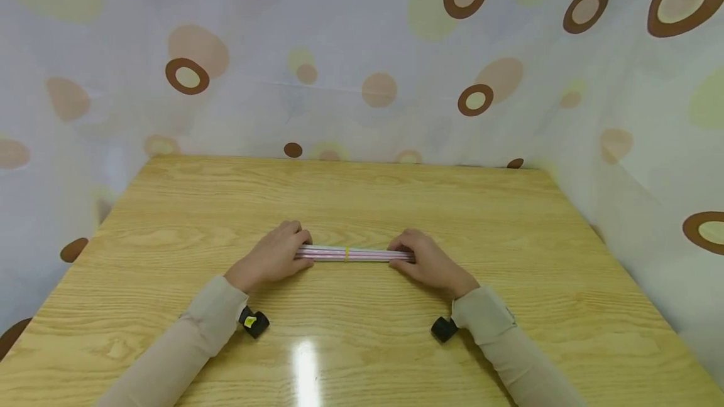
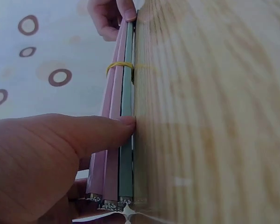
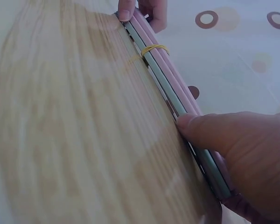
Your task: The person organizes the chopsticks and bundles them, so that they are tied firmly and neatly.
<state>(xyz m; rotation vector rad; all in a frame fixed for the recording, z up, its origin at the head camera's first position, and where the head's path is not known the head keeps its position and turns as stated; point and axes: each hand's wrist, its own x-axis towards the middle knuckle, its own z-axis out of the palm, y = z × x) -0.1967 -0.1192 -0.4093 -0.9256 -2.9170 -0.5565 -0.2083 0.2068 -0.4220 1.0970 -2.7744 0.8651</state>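
Note:
A bundle of long, slim pink and pale green sticks lies crosswise on the wooden table, bound at its middle by a yellow rubber band. My left hand grips the bundle's left end, with the thumb along the near green side and the other fingers behind. At the right end my right hand holds it the same way, its thumb against the green side. In the left wrist view the sticks' cut ends show dark, patterned faces. Most of the far-side fingers are hidden by the bundle.
The light wooden tabletop stretches around the hands. A white cloth with brown and peach ovals hangs behind and at both sides. Each wrist carries a small black camera, one on the left, one on the right.

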